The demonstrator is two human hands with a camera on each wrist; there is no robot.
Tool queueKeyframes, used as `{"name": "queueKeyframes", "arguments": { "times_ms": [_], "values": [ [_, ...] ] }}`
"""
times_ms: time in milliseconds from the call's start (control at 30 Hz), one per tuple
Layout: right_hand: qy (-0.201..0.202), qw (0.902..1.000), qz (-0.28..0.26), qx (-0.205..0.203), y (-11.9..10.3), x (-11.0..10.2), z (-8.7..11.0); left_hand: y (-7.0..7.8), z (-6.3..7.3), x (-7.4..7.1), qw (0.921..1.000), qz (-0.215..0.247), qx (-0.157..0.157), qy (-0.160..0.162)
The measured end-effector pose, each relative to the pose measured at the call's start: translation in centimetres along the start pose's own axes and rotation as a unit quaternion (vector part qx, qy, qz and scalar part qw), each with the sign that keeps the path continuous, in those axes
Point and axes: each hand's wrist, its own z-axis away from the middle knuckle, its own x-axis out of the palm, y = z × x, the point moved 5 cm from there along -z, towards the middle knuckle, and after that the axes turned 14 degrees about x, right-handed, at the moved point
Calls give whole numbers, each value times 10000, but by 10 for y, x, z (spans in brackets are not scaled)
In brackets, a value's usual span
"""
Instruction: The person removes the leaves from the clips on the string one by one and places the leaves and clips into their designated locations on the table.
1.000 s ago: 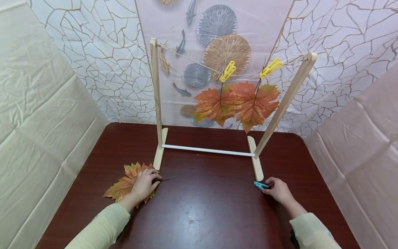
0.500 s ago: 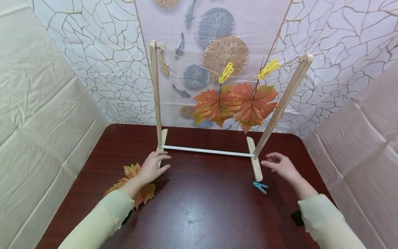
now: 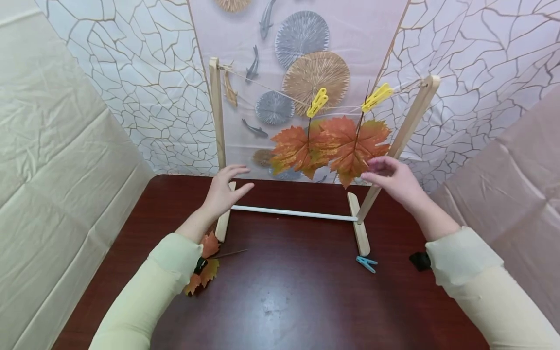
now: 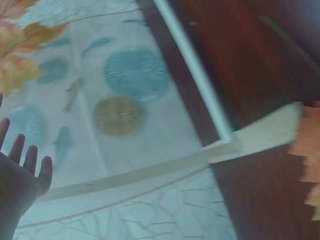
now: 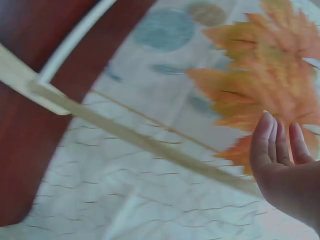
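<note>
My left hand (image 3: 222,193), fingers apart and holding nothing, is raised in front of the left post (image 3: 217,112) of a wooden rack. My right hand (image 3: 393,179) is up by the right post (image 3: 411,119), its relaxed fingers overlapping the edge of a hanging orange maple leaf (image 3: 358,146). A second maple leaf (image 3: 297,148) hangs to its left. Yellow clothespins (image 3: 318,102) hold both stems to the string (image 3: 258,81). Another maple leaf (image 3: 210,272) lies on the table, partly hidden under my left forearm. A blue clothespin (image 3: 366,264) lies by the rack's right foot (image 3: 359,233).
A white rod (image 3: 293,212) joins the rack's feet low over the dark red table (image 3: 280,291). Patterned cloth (image 3: 166,87) hangs behind, and pale cloth walls (image 3: 57,170) stand at both sides.
My right hand has let go of the blue clothespin and risen to the hanging leaves. My left hand has left the leaf on the table and risen toward the left post.
</note>
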Motion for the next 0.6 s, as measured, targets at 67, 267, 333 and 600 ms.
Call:
{"name": "queueKeyframes", "arguments": {
  "times_ms": [67,267,333,600],
  "values": [
    [98,9997,-179,-121,-16,-3,0,5,-11,-4,9997,142,48,191],
    [330,9973,-581,-298,-61,-10,0,24,-46,-9,9963,453,265,676],
    [377,9968,-655,-270,-75,-9,0,31,-57,-9,9955,564,253,723],
    [267,9976,-536,-360,-119,-6,-6,46,-94,-2,9946,854,-90,588]
  ]
}}
